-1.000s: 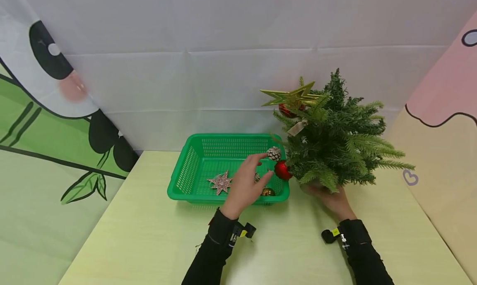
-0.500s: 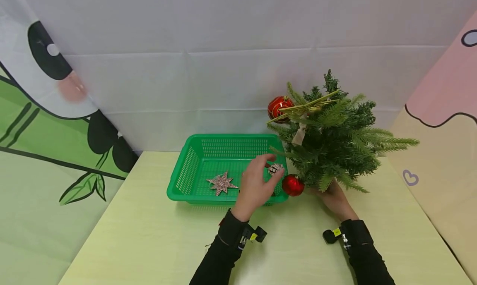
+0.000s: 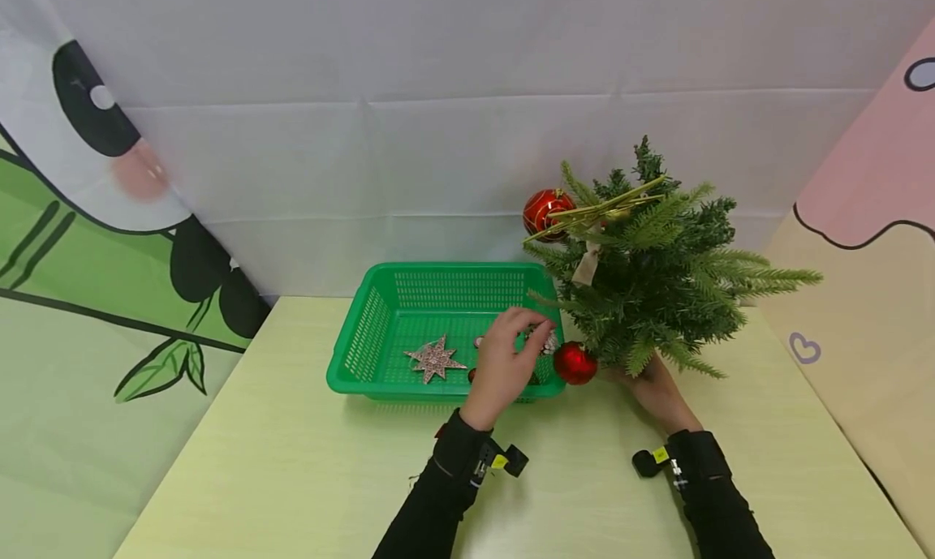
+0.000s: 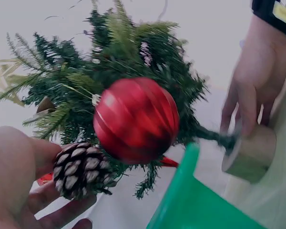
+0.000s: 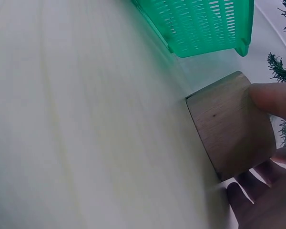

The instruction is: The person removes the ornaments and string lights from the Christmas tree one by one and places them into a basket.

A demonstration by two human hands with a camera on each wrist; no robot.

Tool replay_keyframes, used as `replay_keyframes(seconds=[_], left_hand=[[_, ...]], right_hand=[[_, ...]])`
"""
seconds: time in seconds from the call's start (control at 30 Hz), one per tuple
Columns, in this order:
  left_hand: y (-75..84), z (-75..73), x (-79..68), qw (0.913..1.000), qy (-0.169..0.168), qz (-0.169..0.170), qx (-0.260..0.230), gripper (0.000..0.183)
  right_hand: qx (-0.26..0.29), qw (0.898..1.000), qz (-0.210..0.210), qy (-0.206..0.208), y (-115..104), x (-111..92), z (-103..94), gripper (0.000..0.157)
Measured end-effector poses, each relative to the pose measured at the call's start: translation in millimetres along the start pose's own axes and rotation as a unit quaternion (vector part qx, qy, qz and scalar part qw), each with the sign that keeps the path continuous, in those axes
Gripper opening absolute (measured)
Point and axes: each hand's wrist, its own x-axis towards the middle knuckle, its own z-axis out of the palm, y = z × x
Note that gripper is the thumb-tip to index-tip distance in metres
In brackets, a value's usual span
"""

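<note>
Clearly, the pale tabletop [image 3: 292,462] is backed by creased, printed cloth [image 3: 475,161]. Near the right end of the green basket [image 3: 376,316], a pinecone [image 4: 81,169] is closely flanked by the narrowed thumb and fingers of the left hand [image 3: 504,364]; whether it is gripped cannot be told. The wooden base [image 5: 231,126] of the tilted tree [image 3: 650,275] is held in the right hand [image 3: 661,393].

Pinecone [image 3: 551,344] half-hidden behind left fingers [image 3: 520,317]

tree [image 3: 672,275]: turned | gold star [image 3: 602,212]: now nearly edge-on | patterned red bauble [image 3: 541,208]: largely uncovered | ribbed red bauble [image 3: 575,364]: shifted right, nearer the person | pinecone [image 4: 81,172]: lower | left grip [image 3: 504,358]: moved right, spread fingers drawn together at pinecone
</note>
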Motion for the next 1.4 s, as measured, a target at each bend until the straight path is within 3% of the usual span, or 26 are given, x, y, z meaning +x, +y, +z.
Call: replay_keyframes(seconds=[0.13, 0.27, 0.47, 0.67, 0.87, 1.03, 1.23, 1.4], left_hand=[[1.7, -1.3, 2.5, 0.9981, 0.008, -0.026, -0.055, 0.022], [5.4, -0.5, 6.2, 0.997, 0.032, -0.026, -0.066, 0.023], [8.0, 3.8, 8.0, 0.9943, 0.104, 0.02, 0.012, 0.024], [8.6, 3.4, 7.8, 0.9747, 0.172, 0.064, 0.128, 0.024], [9.9, 1.5, 6.9, 0.9585, 0.174, 0.097, 0.203, 0.019], [11.7, 0.2, 6.0, 0.9507, 0.179, 0.107, 0.229, 0.02], [13.9, -1.5, 8.7, 0.9324, 0.202, 0.125, 0.272, 0.02], [15.5, -5.2, 10.9, 0.9173, 0.214, 0.139, 0.306, 0.018]], right_hand=[[0.006, 1.0, -0.004, -0.004, 0.9, -0.9, -1.6, 0.084], [0.015, 1.0, 0.006, -0.008, 1.6, -2.9, -1.9, 0.088], [0.013, 1.0, -0.003, -0.003, 1.5, -2.9, -0.7, 0.085], [0.029, 1.0, -0.003, -0.004, 1.7, -0.2, -1.0, 0.088], [0.013, 1.0, 0.001, 0.006, 0.4, 0.0, -1.9, 0.09], [0.004, 1.0, 0.006, 0.011, -1.4, -0.4, -2.8, 0.089], [0.015, 1.0, 0.015, -0.005, -3.2, -2.8, -3.1, 0.087], [-0.018, 1.0, 0.016, -0.018, -6.1, -5.5, -4.5, 0.081]])
